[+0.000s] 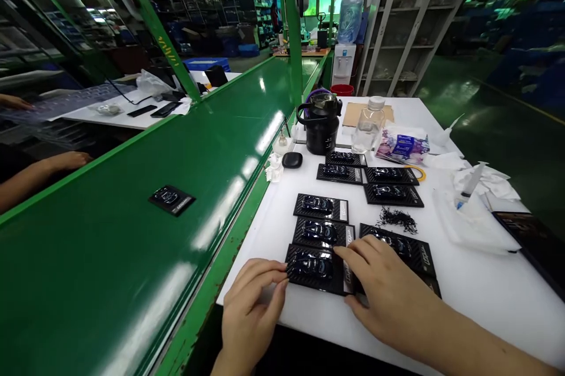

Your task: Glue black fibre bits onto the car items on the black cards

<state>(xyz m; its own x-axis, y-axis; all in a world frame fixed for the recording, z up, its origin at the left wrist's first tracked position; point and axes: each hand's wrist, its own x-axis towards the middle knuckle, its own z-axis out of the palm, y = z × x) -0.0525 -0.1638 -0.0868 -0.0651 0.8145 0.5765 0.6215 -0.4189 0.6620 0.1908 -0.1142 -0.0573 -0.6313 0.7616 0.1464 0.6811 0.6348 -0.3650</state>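
At the table edge, both hands' [249, 305] [388, 290] grip clamps the card [314, 268], lying crosswise.

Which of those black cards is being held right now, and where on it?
The nearest black card: left hand fingertips at its left edge, right hand over its right end. It lies flat on the white table.
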